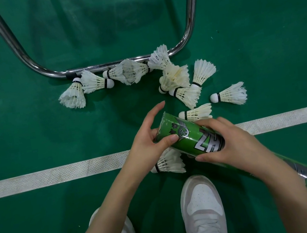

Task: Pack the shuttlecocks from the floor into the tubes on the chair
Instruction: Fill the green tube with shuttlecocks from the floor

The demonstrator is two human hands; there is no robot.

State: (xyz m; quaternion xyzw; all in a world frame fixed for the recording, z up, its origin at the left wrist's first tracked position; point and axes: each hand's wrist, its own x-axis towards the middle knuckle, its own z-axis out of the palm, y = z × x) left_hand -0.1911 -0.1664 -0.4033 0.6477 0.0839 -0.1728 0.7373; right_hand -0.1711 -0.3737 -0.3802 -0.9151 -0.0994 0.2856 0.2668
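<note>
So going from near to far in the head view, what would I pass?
Shoes → white line → hands, left and right, holding the tube → loose shuttlecocks → chair frame.

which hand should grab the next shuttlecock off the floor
Probably left. The left hand only pinches the green tube at its mouth; the right hand wraps its middle, carrying it.
</note>
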